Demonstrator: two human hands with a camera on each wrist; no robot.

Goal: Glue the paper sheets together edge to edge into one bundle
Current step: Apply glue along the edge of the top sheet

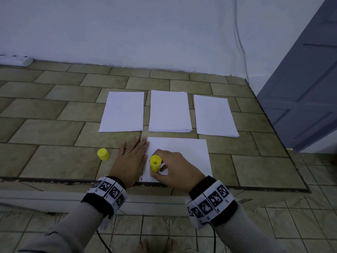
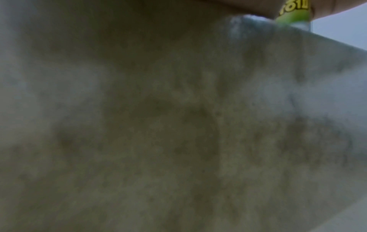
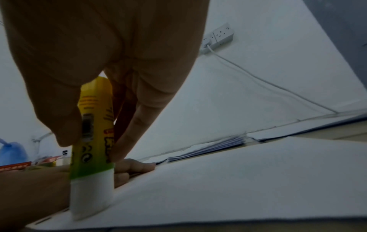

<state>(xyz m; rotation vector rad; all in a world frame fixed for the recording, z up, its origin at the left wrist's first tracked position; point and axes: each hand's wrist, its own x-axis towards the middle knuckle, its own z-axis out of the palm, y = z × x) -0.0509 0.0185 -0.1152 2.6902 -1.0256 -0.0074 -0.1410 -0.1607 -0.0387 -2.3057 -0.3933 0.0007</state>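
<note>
While uncapped, glue stick gripped by right hand, white tip on sheet; left hand flat

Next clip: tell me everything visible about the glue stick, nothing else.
The glue stick is a yellow tube fading to green near its white glue end, with dark print on the label. It looks plastic. It is uncapped and stands nearly upright, glue end down on the near sheet by its left edge. The right hand pinches it between thumb and fingers. Its yellow cap sits apart on the tiles.
</note>
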